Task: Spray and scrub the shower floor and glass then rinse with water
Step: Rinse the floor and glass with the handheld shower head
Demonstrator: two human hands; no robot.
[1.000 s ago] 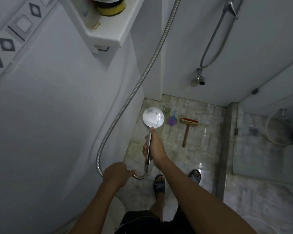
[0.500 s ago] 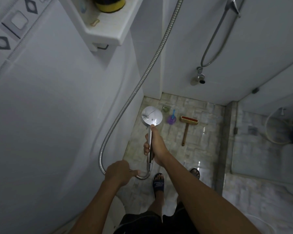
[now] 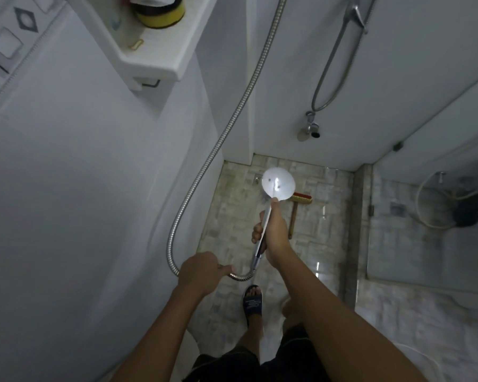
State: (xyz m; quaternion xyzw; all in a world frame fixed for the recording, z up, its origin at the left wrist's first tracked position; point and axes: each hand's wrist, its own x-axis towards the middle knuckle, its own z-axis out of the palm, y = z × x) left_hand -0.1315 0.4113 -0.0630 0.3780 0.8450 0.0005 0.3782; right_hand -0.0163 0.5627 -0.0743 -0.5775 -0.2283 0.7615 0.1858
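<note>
Shower head (image 3: pixel 278 184) held over shower floor (image 3: pixel 329 230) at centre, long axis 6 to 12 o'clock, round disc at the 12 end. Scrub brush (image 3: pixel 304 199) on floor at 1 o'clock, partly hidden behind disc; glass (image 3: pixel 425 244) at 3. Right hand (image 3: pixel 273 232) wrapped round handle, thumb along it. Left hand (image 3: pixel 202 271) at 7, fingers curled round hose (image 3: pixel 242 277).

Dim bluish light, glare on shower head (image 3: pixel 278 184), wide-angle edge bending
</note>
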